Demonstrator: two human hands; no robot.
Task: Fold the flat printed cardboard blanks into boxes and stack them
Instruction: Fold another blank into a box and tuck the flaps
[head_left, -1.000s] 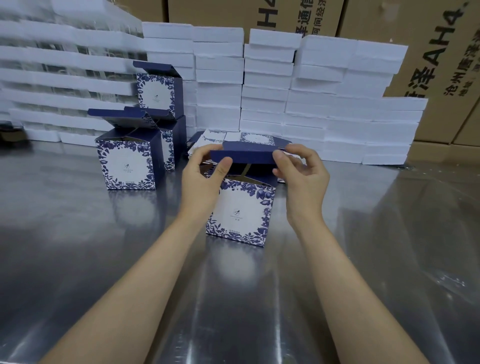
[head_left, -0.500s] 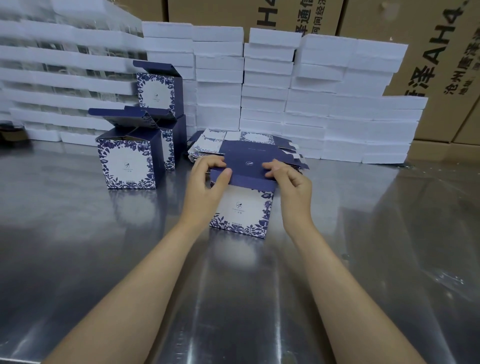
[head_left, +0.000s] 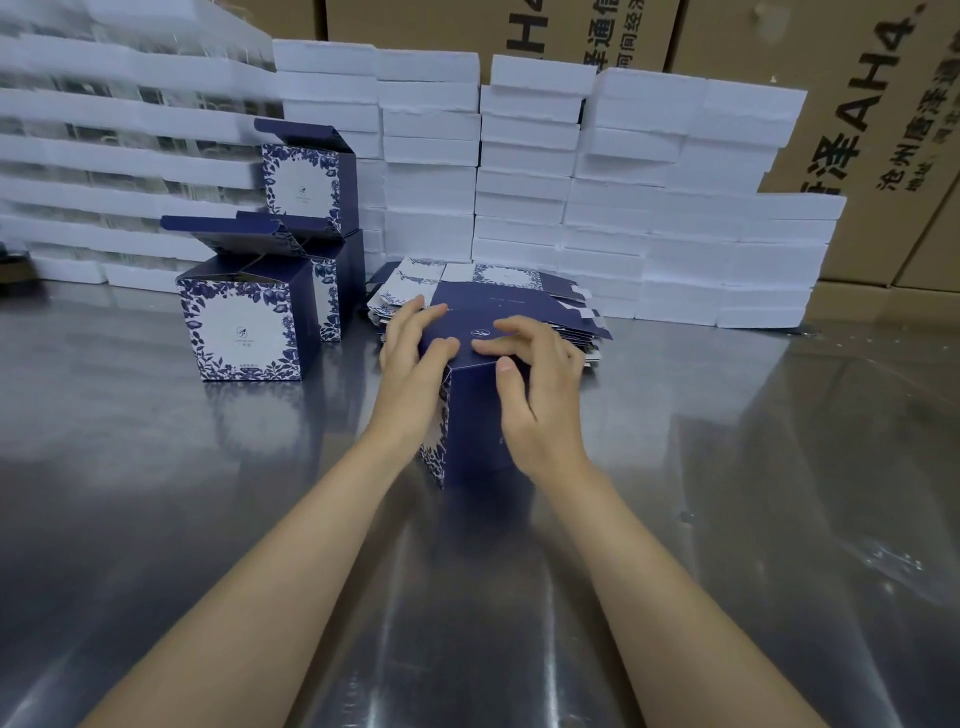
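Observation:
A navy box with a blue floral print (head_left: 475, 426) stands on the steel table (head_left: 156, 493) in front of me, its lid folded down. My left hand (head_left: 415, 358) holds its left top edge, thumb on the lid. My right hand (head_left: 535, 384) grips the right side, fingers curled over the lid and thumb on the dark front face. Behind the box lies a pile of flat printed blanks (head_left: 498, 291). To the left stand three folded boxes with lids open: one in front (head_left: 244, 322), one behind it (head_left: 337, 280), and one stacked on top (head_left: 306, 182).
Stacks of white foam trays (head_left: 571, 192) form a wall along the back of the table. Brown shipping cartons (head_left: 857, 104) with black lettering rise behind them. A clear plastic sheet (head_left: 883, 561) lies at the right.
The lid went from raised to folded down flat onto the box. The box turned, so a dark side now faces me instead of the white printed front. Both hands came down onto the top.

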